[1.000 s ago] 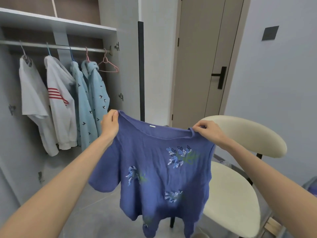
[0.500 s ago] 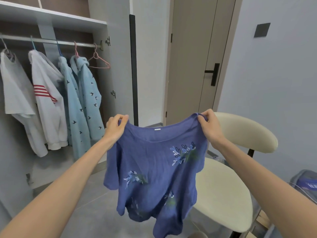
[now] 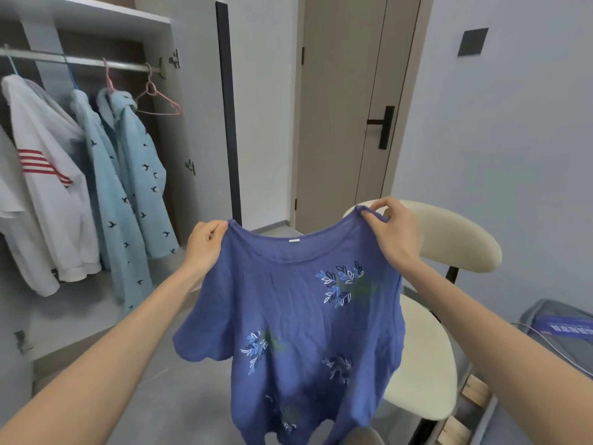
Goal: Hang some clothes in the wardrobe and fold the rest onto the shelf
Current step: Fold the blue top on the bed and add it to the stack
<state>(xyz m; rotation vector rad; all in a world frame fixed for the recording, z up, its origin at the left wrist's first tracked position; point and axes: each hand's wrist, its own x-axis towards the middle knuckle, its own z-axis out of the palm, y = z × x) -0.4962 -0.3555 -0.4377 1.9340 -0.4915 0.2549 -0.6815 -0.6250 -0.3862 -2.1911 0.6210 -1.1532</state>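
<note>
Blue tee (image 3: 298, 316) with leafy prints on my feed

Cream chair (image 3: 426, 364), pink hanger (image 3: 158, 102), light-blue bird-print shirts (image 3: 134, 187), red-striped white top (image 3: 48, 187).

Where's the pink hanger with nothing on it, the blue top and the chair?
pink hanger (image 3: 158, 114), head view, on its bottom bar.
blue top (image 3: 298, 316), head view, middle of its front.
chair (image 3: 449, 239), head view, on its cream backrest.

The left hand (image 3: 205, 245) and right hand (image 3: 393, 232) are pinching the blue shirt (image 3: 298, 316) at its shoulders; the shirt is hanging before the chair (image 3: 449, 239).
</note>
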